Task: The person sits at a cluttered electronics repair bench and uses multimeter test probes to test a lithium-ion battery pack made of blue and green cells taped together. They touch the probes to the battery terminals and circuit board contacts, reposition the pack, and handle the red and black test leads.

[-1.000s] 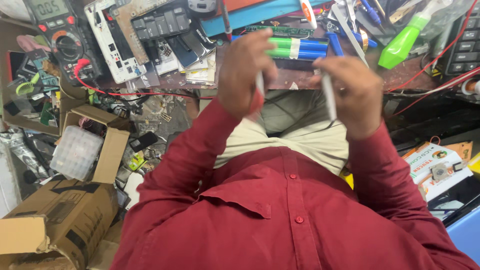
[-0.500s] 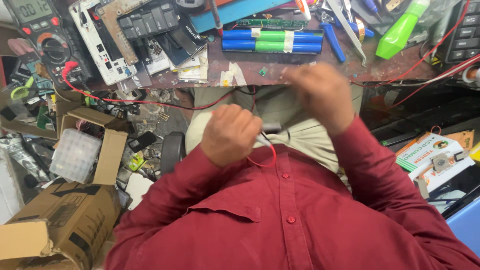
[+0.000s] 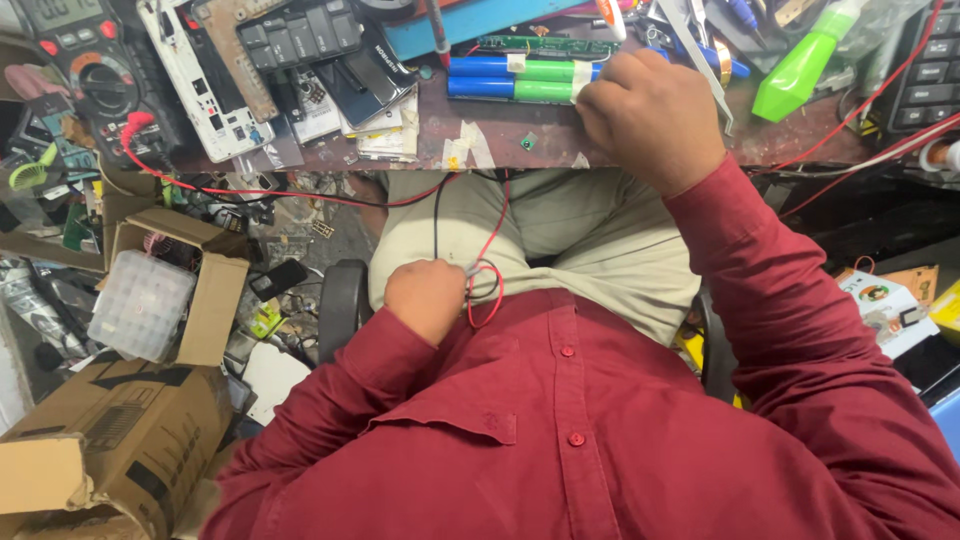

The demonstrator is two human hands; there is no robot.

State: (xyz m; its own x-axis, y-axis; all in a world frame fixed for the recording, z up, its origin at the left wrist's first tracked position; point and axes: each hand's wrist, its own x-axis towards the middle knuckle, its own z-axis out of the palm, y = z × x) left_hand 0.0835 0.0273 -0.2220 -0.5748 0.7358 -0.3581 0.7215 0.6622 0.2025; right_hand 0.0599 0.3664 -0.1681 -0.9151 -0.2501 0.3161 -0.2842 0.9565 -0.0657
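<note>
My left hand [image 3: 425, 297] is down in my lap, closed around red and black test leads [image 3: 483, 285] that loop over my beige trousers. The red lead runs left under the bench edge to a multimeter [image 3: 92, 72] at the top left. My right hand [image 3: 648, 118] rests on the worn brown bench [image 3: 520, 148], fingers curled on the taped right end of a battery pack of blue and green cells [image 3: 512, 80]. Just behind the pack lies a narrow green circuit board [image 3: 545, 45].
A green squeeze bottle [image 3: 800, 62], tools and a black keyboard [image 3: 925, 70] crowd the bench's right side. Phone parts and boards [image 3: 290, 40] lie at its left. On the floor to the left are cardboard boxes [image 3: 115, 440] and a clear compartment box [image 3: 140, 303].
Both hands came down from in front of the camera. The left dropped to my lap with the leads; the right reached forward onto the battery pack.
</note>
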